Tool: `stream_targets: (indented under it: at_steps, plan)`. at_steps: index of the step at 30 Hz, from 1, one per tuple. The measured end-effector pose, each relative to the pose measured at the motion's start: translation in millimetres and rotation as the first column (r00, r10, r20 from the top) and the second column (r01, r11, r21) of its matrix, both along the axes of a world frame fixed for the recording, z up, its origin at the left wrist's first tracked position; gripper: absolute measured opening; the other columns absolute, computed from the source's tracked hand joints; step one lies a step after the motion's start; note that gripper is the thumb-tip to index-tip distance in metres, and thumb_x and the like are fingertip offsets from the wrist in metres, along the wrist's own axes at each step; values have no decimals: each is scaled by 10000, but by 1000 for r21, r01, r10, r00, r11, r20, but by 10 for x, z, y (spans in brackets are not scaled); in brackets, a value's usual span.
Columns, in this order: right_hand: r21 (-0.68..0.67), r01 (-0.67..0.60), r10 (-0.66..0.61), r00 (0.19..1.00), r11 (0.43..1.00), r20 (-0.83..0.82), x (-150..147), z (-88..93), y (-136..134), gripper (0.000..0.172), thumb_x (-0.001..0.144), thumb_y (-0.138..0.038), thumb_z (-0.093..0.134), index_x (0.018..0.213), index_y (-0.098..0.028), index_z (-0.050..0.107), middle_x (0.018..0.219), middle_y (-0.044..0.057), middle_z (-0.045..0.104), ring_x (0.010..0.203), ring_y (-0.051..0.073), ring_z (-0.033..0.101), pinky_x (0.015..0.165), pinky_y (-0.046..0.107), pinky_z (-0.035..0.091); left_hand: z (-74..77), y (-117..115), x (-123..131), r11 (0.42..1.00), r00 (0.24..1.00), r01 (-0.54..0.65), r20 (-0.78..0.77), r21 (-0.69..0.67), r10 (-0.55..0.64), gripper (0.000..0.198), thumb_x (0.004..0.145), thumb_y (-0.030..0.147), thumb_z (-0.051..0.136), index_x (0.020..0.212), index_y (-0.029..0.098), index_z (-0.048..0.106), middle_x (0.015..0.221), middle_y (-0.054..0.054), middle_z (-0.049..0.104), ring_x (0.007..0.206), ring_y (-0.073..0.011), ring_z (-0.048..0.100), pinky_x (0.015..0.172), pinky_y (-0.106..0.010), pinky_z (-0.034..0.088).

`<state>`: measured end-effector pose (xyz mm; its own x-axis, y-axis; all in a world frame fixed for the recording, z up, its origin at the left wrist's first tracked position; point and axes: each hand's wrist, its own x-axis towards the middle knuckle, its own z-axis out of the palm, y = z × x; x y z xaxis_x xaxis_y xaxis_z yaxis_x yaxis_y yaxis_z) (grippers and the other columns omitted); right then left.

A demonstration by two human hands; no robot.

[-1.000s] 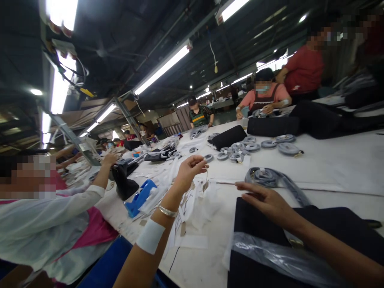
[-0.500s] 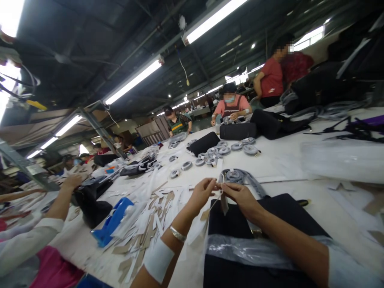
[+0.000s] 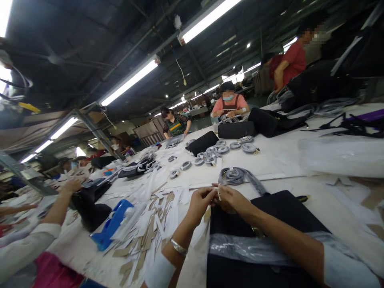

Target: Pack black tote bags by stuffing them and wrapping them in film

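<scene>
My left hand (image 3: 200, 203) and my right hand (image 3: 234, 200) meet fingertip to fingertip above the top edge of a black bag (image 3: 237, 276). Both are closed in a pinch on a thin white string (image 3: 219, 193), which shows against the right fingers; its ends are hidden. Clear plastic film (image 3: 249, 248) wraps across the bag, which lies flat in front of me. Just beyond my fingers rests a coiled strap (image 3: 232, 176) in grey wrapping, and a length of it runs toward the bag.
Left of my arms lie many paper and card strips (image 3: 150, 224) and a blue tape dispenser (image 3: 112, 224). Farther back are several wrapped strap coils (image 3: 223, 149) and black bags (image 3: 235, 130). A co-worker's arm (image 3: 57, 208) reaches in at left. Plastic sheeting (image 3: 342, 156) lies at right.
My hands have drawn closer together and slightly lower. The tag that hung from the string below my fingers is now out of sight. A person in red at back right has shifted right.
</scene>
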<state>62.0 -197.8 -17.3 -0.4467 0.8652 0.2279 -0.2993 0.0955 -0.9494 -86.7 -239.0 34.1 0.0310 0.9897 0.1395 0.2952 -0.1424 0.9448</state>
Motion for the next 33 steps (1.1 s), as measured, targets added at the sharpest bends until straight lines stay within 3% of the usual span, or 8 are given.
stream_targets:
  at_steps: [5, 8, 10, 13, 18, 21, 24, 33]
  plan:
    - [225, -14, -39, 972, 974, 232, 67, -10, 0, 481, 797, -467, 657, 1178, -177, 699, 1026, 91, 746, 918, 261, 682, 869, 385, 513, -51, 4, -141, 980, 980, -194, -29, 43, 195, 351, 795, 488, 685, 794, 140, 731, 597, 9, 573, 496, -73, 405, 474, -202, 297]
    - [255, -22, -51, 960, 967, 276, 112, 51, -31, 310, 824, -458, 624, 932, -204, 767, 850, 52, 754, 781, 228, 675, 798, 346, 508, -45, 72, -388, 930, 931, -360, -31, 74, 363, 381, 811, 518, 635, 785, 144, 704, 518, 44, 475, 446, -68, 326, 451, -212, 246]
    - [253, -10, -68, 952, 967, 299, 124, 88, -41, 328, 846, -480, 593, 774, -203, 753, 722, 36, 726, 671, 199, 650, 693, 308, 500, -7, 109, -629, 881, 884, -461, -34, 103, 467, 404, 831, 536, 581, 843, 148, 696, 544, 37, 492, 453, -83, 356, 455, -218, 266]
    - [216, 43, -108, 948, 975, 299, 121, 100, -11, 363, 873, -491, 541, 854, -193, 748, 703, 25, 718, 596, 171, 631, 597, 276, 477, 67, 94, -959, 821, 824, -545, -77, 171, 562, 357, 803, 493, 618, 892, 157, 699, 738, -40, 635, 654, -164, 558, 597, -268, 432]
    - [188, 79, -130, 952, 979, 277, 88, 66, 46, 394, 878, -508, 538, 965, -181, 740, 750, 24, 732, 596, 159, 633, 611, 270, 477, 65, -32, -819, 878, 874, -403, -178, 257, 453, 407, 760, 361, 717, 1132, 202, 682, 1265, -115, 632, 1207, -289, 538, 991, -418, 445]
    - [202, 46, -101, 958, 978, 270, 87, 81, 11, 384, 873, -520, 549, 835, -185, 733, 702, 20, 714, 567, 151, 611, 575, 261, 457, -9, -46, -387, 971, 959, -149, -213, 186, 188, 340, 835, 411, 668, 1094, 198, 721, 1128, -96, 717, 1067, -252, 647, 938, -376, 506]
    - [211, 43, -99, 960, 976, 261, 113, 119, -25, 398, 871, -526, 541, 722, -192, 698, 672, 18, 697, 553, 146, 596, 559, 258, 451, -60, -7, -74, 990, 981, 22, -192, 143, 6, 333, 855, 437, 661, 1052, 181, 743, 1015, -77, 758, 948, -227, 694, 861, -325, 543]
    - [129, 115, -142, 964, 985, 223, 138, 142, 12, 351, 825, -511, 600, 713, -192, 694, 579, -2, 652, 475, 123, 543, 499, 243, 409, -40, 61, -153, 947, 942, -71, -292, 313, 167, 148, 833, 307, 697, 894, 199, 777, 852, -61, 755, 795, -204, 686, 757, -304, 533]
